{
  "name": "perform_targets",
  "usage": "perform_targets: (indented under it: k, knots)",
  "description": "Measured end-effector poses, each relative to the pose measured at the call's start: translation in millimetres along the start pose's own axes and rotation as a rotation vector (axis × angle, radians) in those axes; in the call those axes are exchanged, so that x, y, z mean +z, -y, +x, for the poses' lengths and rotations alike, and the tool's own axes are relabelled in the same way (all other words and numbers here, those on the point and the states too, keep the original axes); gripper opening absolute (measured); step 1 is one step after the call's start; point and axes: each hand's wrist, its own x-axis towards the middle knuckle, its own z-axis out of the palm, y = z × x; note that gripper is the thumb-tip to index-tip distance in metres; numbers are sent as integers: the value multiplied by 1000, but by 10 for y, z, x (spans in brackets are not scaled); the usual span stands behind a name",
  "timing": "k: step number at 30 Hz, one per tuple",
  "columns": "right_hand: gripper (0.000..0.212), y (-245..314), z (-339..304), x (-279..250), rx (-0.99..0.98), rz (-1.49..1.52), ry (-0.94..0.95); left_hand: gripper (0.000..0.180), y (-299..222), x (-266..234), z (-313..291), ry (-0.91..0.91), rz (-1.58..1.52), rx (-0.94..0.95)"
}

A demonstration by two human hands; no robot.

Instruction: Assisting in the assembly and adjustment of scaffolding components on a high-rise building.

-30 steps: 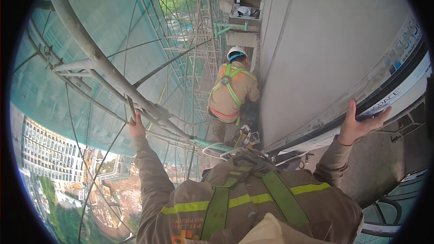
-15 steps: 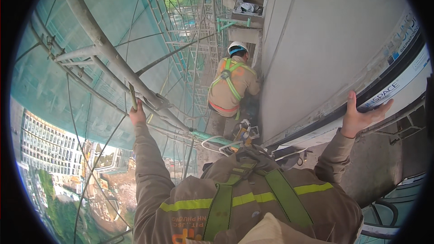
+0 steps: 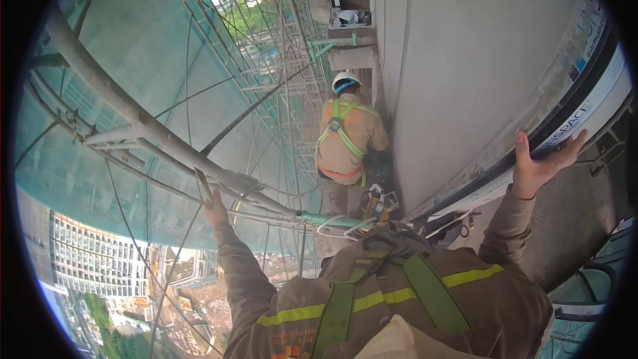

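My left hand [image 3: 214, 211] is closed round a narrow, flat, yellowish stick-like tool [image 3: 204, 185], whose exact kind I cannot make out. It is raised beside a curved grey scaffold pole [image 3: 159, 134]. On the other side, my right hand [image 3: 541, 167] rests at a long dark-edged frame [image 3: 561, 108] with white protective film, which runs along the wall. Its fingers are stretched out and the thumb stands apart. Whether the palm presses on the frame is hard to see.
A co-worker [image 3: 349, 136] in a white helmet and green harness is bent close to the grey wall [image 3: 458, 60] ahead. Behind that person lie several jumbled tools [image 3: 380, 205]. Green netting [image 3: 153, 46] and thin braces line the left, with the ground far below.
The view has shifted, so the scaffold and both hands sit slightly lower and the co-worker further right. My left hand still holds the stick-like tool; my right stays at the frame.
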Motion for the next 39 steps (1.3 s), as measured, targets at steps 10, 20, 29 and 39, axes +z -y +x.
perform_targets:
  k: [10, 20, 29, 39]
  knots:
    - [92, -148, 28, 249, -160, 188, -61, 52, -476, -63, -161, 9, 182, -97]
    - [84, -255, 16, 250, -182, 233, -88, 51, -688, -52, -285, -85, 440, -220]
    - [97, -103, 31, 272, -140, 247, -110, 49, -614, -70, -268, -72, 400, -163]
    - [98, -72, 17, 228, -139, 246, -112, 42, -449, -95, -228, -50, 267, -94]
